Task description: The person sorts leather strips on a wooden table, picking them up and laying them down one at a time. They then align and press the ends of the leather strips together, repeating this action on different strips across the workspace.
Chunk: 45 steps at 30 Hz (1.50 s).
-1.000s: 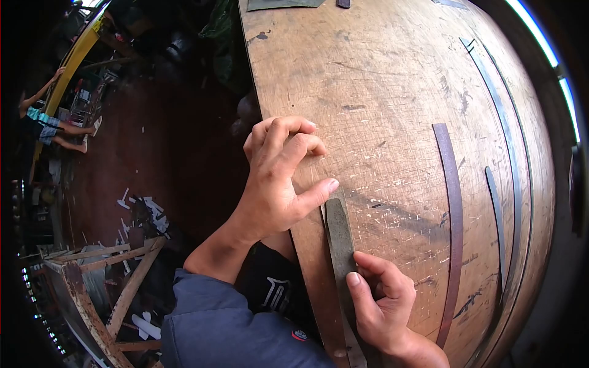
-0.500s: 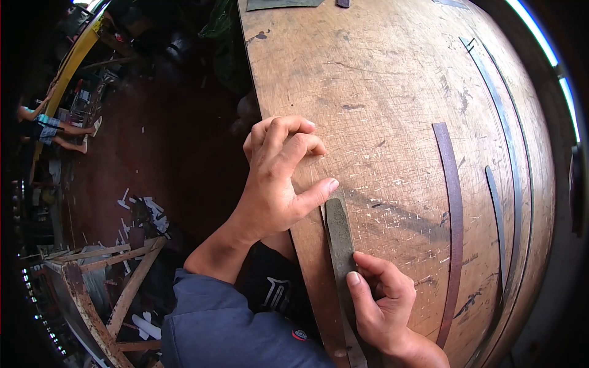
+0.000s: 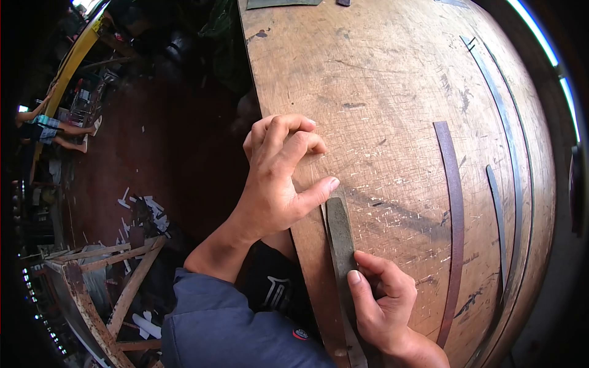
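A dark grey-green strip [image 3: 341,230], which looks like leather or similar sheet, lies lengthwise along the near-left edge of the wooden table [image 3: 392,80]. My right hand [image 3: 383,300] has its thumb and bent index finger closed on the strip's right edge. Beyond the strip's far end is my left hand [image 3: 279,172], palm down over the table edge, its fingers curled but apart. The left thumb tip lies just past that end, and nothing shows in this hand. A thin, pale edge runs along the strip's left side.
On the table to the right lie a brown strip [image 3: 454,221], a short dark strip [image 3: 497,227] and a long grey strip [image 3: 508,135]. A dark flat piece [image 3: 282,3] sits at the far edge. Left, on the floor, are white scraps [image 3: 153,211], a wooden frame [image 3: 116,294] and another person [image 3: 55,129].
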{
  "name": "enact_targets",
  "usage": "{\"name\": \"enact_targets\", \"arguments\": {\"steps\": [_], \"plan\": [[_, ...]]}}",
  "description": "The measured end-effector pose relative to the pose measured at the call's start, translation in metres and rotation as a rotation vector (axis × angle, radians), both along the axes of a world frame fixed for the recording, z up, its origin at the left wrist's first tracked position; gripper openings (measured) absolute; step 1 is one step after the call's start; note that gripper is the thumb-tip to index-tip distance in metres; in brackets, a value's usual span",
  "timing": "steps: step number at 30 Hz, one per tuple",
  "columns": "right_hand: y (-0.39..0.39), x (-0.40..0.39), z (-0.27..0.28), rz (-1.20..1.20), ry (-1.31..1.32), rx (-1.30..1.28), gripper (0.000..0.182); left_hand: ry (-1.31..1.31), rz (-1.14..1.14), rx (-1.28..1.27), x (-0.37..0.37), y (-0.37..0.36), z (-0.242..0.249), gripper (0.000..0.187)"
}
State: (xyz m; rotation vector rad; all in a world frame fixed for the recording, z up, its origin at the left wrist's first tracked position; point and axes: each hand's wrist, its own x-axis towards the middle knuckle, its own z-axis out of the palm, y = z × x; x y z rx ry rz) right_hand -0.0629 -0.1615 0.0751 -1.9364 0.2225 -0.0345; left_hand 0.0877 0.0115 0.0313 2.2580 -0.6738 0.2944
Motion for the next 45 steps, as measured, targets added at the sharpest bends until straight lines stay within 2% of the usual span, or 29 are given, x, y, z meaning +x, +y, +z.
{"name": "enact_targets", "arguments": {"steps": [45], "plan": [[-0.0001, 0.0053, 0.0031, 0.022, 0.025, -0.051, 0.021, -0.029, 0.005, 0.008, 0.0008, -0.0012, -0.0004, 0.037]]}}
